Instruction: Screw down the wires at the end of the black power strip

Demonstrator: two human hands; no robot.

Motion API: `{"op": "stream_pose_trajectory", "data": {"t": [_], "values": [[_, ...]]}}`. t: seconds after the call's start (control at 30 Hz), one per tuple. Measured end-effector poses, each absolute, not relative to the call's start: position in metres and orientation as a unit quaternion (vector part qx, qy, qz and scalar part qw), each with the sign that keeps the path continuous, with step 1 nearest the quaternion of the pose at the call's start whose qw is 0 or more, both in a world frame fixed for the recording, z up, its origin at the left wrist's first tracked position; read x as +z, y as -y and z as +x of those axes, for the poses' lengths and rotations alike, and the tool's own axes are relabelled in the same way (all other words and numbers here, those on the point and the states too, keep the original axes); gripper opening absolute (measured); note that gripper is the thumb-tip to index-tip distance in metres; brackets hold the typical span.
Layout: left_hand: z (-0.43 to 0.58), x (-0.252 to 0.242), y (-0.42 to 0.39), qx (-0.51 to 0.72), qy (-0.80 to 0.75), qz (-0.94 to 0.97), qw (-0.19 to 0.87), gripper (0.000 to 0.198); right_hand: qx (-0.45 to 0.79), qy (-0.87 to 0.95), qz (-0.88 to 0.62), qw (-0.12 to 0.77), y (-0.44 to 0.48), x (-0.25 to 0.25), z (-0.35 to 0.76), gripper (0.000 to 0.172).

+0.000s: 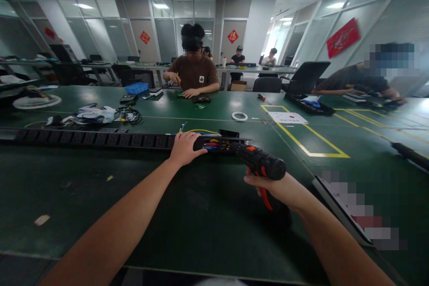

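A long black power strip [100, 140] with a row of sockets lies across the green table. My left hand [185, 148] is wrapped over it near its right end, thumb towards me. Just right of that hand the casing is open, and coloured wires [212, 144] show inside. My right hand [268, 184] grips a black and orange cordless drill [259, 161] by its handle. The drill's nose points left at the strip's open end; whether its tip touches anything there is hidden. Yellow and blue wires also stick up behind the strip.
Behind the strip lie a coil of black cable [132, 116], a white ring [239, 116] and a screwdriver [263, 98]. A blue basket [136, 88] stands farther back. To my right is a box-like object [335, 205], partly blurred. One person [197, 69] works opposite, another at right.
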State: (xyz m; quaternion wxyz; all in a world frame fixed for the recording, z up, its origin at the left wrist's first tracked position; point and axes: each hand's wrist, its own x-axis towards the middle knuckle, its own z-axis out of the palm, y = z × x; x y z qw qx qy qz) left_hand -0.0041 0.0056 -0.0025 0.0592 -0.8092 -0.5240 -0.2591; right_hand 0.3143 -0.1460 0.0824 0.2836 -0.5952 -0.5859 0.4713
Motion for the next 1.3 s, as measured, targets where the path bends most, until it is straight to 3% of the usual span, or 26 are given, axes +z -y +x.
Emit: {"op": "stream_pose_trajectory", "data": {"t": [0.27,1.3], "values": [[-0.0050,-0.0016,-0.0048,-0.257,0.522,-0.812,0.051,0.067,0.482,0.567,-0.590,0.313,0.1448,0.0792,0.3180,0.025],[-0.0058,-0.0034,-0.0066,-0.258,0.521,-0.812,0.059,0.067,0.473,0.558,-0.606,0.313,0.1452,0.0820,0.3180,0.025]]}}
